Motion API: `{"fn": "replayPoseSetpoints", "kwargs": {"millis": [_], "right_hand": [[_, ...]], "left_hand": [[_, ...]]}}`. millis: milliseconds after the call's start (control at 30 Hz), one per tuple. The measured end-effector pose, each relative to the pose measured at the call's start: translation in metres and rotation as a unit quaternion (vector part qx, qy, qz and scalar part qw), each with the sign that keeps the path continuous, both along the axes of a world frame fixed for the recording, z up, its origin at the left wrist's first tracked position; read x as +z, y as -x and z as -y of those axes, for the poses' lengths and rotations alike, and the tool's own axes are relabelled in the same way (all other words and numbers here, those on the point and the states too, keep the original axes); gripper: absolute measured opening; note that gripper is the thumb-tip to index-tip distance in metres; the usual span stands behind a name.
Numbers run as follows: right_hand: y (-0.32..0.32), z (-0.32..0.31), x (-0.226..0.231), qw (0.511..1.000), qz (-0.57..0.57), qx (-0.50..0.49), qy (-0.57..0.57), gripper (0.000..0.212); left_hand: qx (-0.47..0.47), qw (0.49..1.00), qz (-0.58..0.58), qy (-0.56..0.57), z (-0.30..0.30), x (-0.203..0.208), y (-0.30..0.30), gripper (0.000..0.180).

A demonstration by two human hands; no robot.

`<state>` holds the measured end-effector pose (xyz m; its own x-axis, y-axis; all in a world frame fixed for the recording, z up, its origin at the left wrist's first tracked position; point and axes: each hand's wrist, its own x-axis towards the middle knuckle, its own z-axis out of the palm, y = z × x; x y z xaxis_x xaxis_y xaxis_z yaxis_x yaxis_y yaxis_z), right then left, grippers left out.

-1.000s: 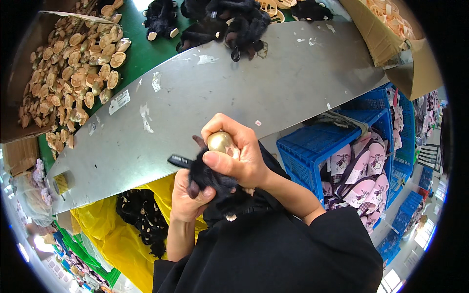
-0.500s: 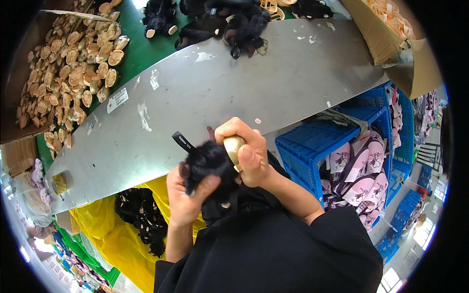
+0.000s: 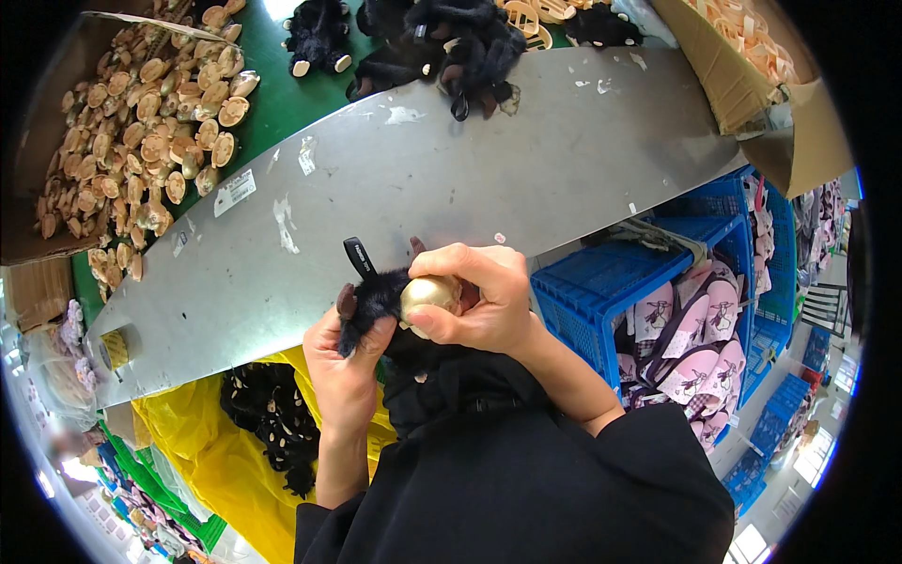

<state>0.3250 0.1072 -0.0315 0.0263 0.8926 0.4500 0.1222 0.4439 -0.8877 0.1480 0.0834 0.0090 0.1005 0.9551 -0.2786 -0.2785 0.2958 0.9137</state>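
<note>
1. Head view: the left hand [image 3: 346,367] has its grip closed on the black plush toy [image 3: 378,293], thumb pressed near one ear [image 3: 347,301]. The toy is held above the person's lap, just short of the metal tabletop [image 3: 376,179].
2. The right hand [image 3: 493,296] has its grip closed on a rounded gold piece [image 3: 428,295], thumb below and fingers above, against the toy's fur. Whether its edge is seated cannot be told.
3. To do this well, I would keep the left grip firm close to the join, press the gold piece evenly with thumb and fingers, and keep fur and the black loop [image 3: 357,256] clear of its edge.
</note>
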Motion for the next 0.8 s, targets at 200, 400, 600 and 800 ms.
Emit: {"fn": "replayPoseSetpoints", "kwargs": {"millis": [200,400,600,800], "right_hand": [[0.000,-0.005,0.001,0.992,0.084,-0.061,-0.071,0.032],[0.002,-0.008,-0.010,0.963,0.173,-0.152,-0.139,0.035],[0.003,-0.005,-0.002,0.955,0.210,-0.165,-0.130,0.034],[-0.005,-0.001,0.011,0.970,0.213,-0.099,-0.067,0.035]], "left_hand": [[-0.001,0.999,-0.051,-0.015,-0.005,0.000,-0.004,0.022],[-0.012,0.991,-0.124,-0.056,-0.012,-0.002,-0.015,0.012],[0.013,0.990,-0.107,-0.095,-0.013,-0.005,-0.022,0.016],[-0.041,0.996,-0.044,-0.068,-0.021,-0.001,-0.013,0.023]]}}
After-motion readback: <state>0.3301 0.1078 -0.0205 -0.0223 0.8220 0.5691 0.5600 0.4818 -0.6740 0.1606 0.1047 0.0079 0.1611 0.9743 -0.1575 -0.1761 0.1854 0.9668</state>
